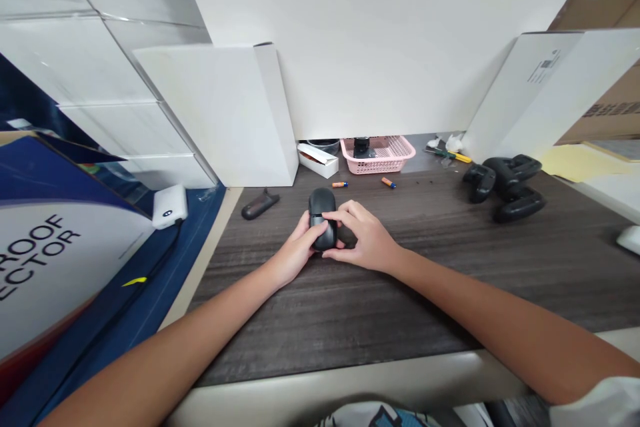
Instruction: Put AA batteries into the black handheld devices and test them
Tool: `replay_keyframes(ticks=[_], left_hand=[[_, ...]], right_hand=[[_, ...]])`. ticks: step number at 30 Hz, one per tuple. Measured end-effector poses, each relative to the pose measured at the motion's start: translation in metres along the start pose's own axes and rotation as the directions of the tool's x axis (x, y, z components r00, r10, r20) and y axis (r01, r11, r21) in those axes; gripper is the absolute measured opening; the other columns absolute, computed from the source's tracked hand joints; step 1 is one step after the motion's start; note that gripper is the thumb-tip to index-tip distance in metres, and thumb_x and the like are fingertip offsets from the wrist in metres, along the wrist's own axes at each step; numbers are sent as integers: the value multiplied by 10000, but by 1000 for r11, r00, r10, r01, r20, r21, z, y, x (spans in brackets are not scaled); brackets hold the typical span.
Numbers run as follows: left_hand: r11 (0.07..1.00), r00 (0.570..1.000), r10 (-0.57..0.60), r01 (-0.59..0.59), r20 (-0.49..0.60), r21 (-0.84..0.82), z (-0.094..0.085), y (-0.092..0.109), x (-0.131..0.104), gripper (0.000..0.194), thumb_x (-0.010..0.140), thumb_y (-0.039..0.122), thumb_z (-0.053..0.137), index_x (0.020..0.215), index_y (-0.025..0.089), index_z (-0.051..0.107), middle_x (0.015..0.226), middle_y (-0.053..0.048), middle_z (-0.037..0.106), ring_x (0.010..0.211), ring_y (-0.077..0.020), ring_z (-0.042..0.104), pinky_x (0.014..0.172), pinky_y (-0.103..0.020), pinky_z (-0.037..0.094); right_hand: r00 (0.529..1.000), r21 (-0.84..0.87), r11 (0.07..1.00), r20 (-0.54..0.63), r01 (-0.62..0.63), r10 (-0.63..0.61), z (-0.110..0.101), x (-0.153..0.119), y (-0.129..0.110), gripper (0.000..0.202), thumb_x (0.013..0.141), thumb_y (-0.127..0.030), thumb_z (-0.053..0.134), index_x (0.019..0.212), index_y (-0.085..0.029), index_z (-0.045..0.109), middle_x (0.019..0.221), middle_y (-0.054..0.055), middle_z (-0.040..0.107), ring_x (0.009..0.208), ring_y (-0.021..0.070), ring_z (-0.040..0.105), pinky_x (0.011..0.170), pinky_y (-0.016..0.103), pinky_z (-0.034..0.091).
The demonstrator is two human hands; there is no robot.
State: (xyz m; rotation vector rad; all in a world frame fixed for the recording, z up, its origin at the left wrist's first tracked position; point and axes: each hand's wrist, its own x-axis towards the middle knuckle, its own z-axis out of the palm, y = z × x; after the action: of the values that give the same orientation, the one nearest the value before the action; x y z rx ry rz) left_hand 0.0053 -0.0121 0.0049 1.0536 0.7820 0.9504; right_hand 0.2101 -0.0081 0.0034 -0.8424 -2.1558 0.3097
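Note:
A black computer mouse [323,203] is held upright between both hands over the dark wood-grain table [320,320]. My left hand [296,253] grips its left side, with the thumb lying across its lower part. From the right, my right hand [367,237] pinches it, fingertips on the middle and near the lower end. Two small orange-and-blue batteries [340,185] [389,183] lie apart on the table behind the mouse. A dark curved shell piece [260,204] rests to the left of the hands.
At the back are a pink basket [377,165] with a black item inside and a small white box [319,161]. Several black mice [513,187] lie at the right, near a yellow-handled tool [457,156]. White boxes [240,113] stand behind; a white device [170,206] is left.

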Motion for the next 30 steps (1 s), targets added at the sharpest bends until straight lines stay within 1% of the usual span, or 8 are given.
replay_keyframes(ticks=[4,6,9,16,21,23,27,30], left_hand=[[1000,1000,8,-8,15,27,0,-1,1,520,953,444,732,1394,284,509,1273,-83,714,896,-239,778,792,-360,632],[998,999,26,-28,30,61,0,-1,0,563,942,446,750,1413,285,486,1258,-82,714,886,-242,779,810,-379,638],[991,996,54,-62,66,117,0,-1,0,523,946,442,753,1365,252,503,1196,-75,718,868,-229,768,824,-372,633],[968,995,61,-78,76,237,3,5,-6,594,933,448,773,1431,264,507,1165,-61,716,920,-216,726,842,-343,610],[992,999,26,-28,20,123,-3,-4,-2,603,996,648,586,1481,293,535,1207,-102,727,1025,-283,730,888,-413,616],[995,1000,26,-25,-8,98,-5,-8,0,638,986,669,587,1499,293,534,1200,-111,732,1017,-293,732,875,-420,618],[990,1000,18,-20,13,140,-4,-5,-1,644,992,623,617,1518,274,493,1159,-97,737,919,-254,729,840,-388,604],[978,996,47,-60,72,199,0,1,-4,608,974,521,702,1469,236,494,1207,-89,714,1016,-250,709,902,-373,584]], right_hand=[[998,-36,999,-62,8,-10,-1,-1,-2,813,768,-459,912,1458,-287,519,1396,142,557,1278,351,558,1101,547,471],[998,-45,999,-54,18,-21,-2,-1,-2,997,759,-431,908,1596,-309,379,1600,161,413,1461,386,434,1192,592,395],[1000,-31,999,1,24,-24,-2,-1,-1,1152,758,-417,903,1683,-315,224,1731,155,229,1584,389,281,1251,608,331],[1000,57,998,25,-17,15,-2,-1,3,1237,735,-540,929,1701,-331,185,1771,151,117,1624,387,209,1269,627,312],[999,69,997,39,-40,38,-2,-1,2,1225,734,-545,931,1698,-335,206,1769,144,129,1620,378,228,1275,602,322],[998,66,997,40,-45,43,-2,-1,1,1223,735,-544,930,1698,-335,207,1769,141,133,1619,380,231,1273,602,326],[998,49,997,41,-51,49,-2,-1,1,1203,743,-578,912,1695,-335,219,1770,134,132,1617,381,235,1264,602,339],[998,16,999,36,-48,47,-3,0,2,1204,740,-604,896,1695,-333,215,1768,132,146,1608,384,258,1259,604,341]])
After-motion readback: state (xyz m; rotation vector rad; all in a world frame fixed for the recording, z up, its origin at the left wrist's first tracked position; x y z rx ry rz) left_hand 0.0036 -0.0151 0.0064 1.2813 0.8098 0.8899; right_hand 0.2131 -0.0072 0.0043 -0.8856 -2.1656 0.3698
